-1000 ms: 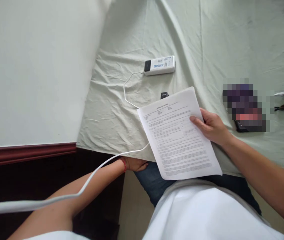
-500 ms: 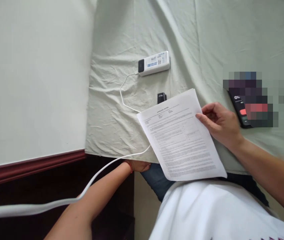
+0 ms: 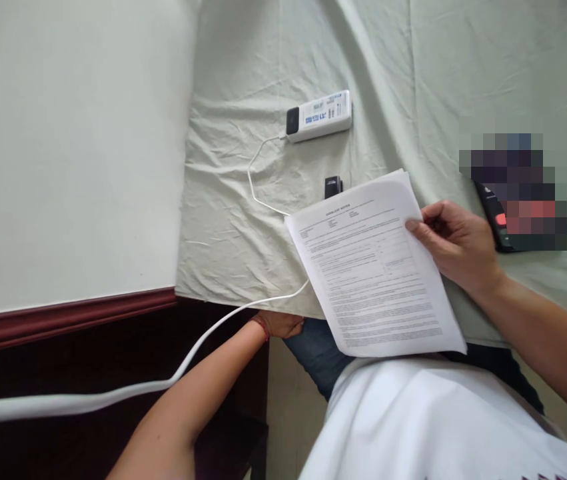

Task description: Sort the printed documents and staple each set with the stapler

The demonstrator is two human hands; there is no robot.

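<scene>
White cable, near run point(image 3: 113, 393): smooth, round jacket; crosses in front of the left forearm and passes behind the printed sheets.
White shirt point(image 3: 413, 413): soft fabric in loose folds, just below the paper's lower edge.
Left hand point(image 3: 283, 325): at the cloth's edge beside the denim-clad leg point(image 3: 318, 353); finger closure cannot be determined. Red cord bracelet point(image 3: 262, 325) at wrist.
Printed sheets point(image 3: 376, 273): thin rectangular stack, matte white, tilted, slightly bowed; held above the lap and the near edge of the surface. Body text too small to read.
Right hand point(image 3: 450, 243): thumb on the face, fingers behind, clamped on the stack's right edge.
Handling: pinch all layers together, light pressure, thumb clear of print. One-sided support lets the far edge sag; a second hand at the left margin would flatten it. Keep sheets clear of the cable.
Black block point(image 3: 332, 187): small, boxy, just beyond the top edge.
Smartphone point(image 3: 513, 210): flat slab, partly pixelated, near the right hand.
Power bank point(image 3: 319, 117): white, rounded corners, dark end panel, cable plugged in.
Cloth point(image 3: 233, 240): pale green, wrinkled, covering the surface.
</scene>
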